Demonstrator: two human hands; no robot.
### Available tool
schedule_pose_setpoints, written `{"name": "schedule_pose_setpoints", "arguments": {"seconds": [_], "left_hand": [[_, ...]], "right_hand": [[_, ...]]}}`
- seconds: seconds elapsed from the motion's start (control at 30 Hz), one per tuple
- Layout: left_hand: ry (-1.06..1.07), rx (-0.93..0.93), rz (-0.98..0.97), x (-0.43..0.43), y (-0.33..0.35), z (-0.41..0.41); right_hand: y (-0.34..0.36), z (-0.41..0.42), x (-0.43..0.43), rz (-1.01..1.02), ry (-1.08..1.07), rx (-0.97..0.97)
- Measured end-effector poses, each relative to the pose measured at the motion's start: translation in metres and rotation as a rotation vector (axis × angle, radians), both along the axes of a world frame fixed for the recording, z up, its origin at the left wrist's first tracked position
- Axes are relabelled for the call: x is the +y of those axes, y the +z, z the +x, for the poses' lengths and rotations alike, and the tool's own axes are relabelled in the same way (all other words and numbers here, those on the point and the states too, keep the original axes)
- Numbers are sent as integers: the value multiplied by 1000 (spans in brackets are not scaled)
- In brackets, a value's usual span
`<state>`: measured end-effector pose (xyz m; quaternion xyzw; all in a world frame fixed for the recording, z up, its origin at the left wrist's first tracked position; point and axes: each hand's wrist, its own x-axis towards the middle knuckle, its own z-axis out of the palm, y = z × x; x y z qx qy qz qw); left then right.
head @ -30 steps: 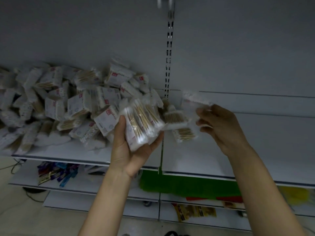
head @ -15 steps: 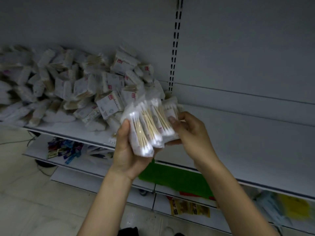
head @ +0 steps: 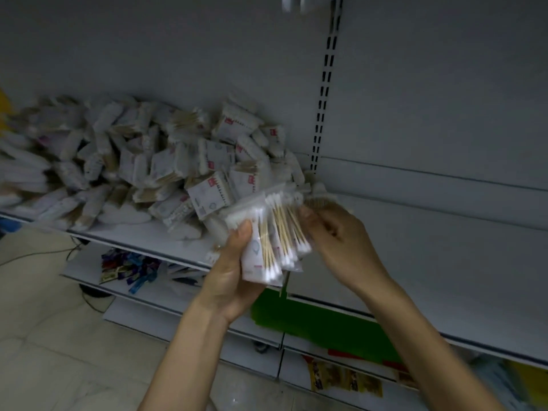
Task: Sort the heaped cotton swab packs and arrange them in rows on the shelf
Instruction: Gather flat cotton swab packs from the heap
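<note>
A big heap of cotton swab packs [head: 142, 167] lies on the left part of the white shelf [head: 444, 262]. My left hand [head: 234, 280] grips a fanned bundle of several clear swab packs [head: 272, 238] from below, thumb on the front pack, in front of the shelf edge. My right hand [head: 341, 244] is at the bundle's right side, fingers curled against the rear packs; it is blurred, so its exact hold is unclear. The shelf to the right of the heap is bare.
A slotted upright [head: 324, 93] divides the grey back panel. Lower shelves hold dark blue wrapped items [head: 130, 268], a green sheet [head: 311, 318] and yellow packets [head: 344, 378]. Beige floor tiles [head: 59, 336] and a cable lie at lower left.
My right hand brought a pack from the shelf to the bundle in my left hand, then stayed at its right side. The view has shifted, and the bundle sits slightly higher and more upright.
</note>
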<state>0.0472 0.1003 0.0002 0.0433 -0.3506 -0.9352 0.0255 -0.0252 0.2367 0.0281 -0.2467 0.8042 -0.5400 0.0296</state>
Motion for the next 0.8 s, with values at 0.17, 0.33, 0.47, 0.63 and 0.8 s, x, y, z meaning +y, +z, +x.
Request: {"name": "schedule_pose_setpoints", "arguments": {"seconds": [0.17, 0.33, 0.47, 0.63, 0.8], "left_hand": [[19, 10, 146, -16, -3, -4], [62, -23, 253, -41, -1, -12], [-9, -3, 274, -49, -3, -16], [-60, 16, 193, -53, 4, -21], [-117, 55, 229, -56, 6, -33]], "right_hand": [[-22, -66, 12, 105, -244, 98], [-73, -100, 12, 734, -55, 122], [-73, -102, 12, 737, -145, 285], [-40, -91, 20, 173, -481, 204], [1, -72, 34, -213, -545, 48]]}}
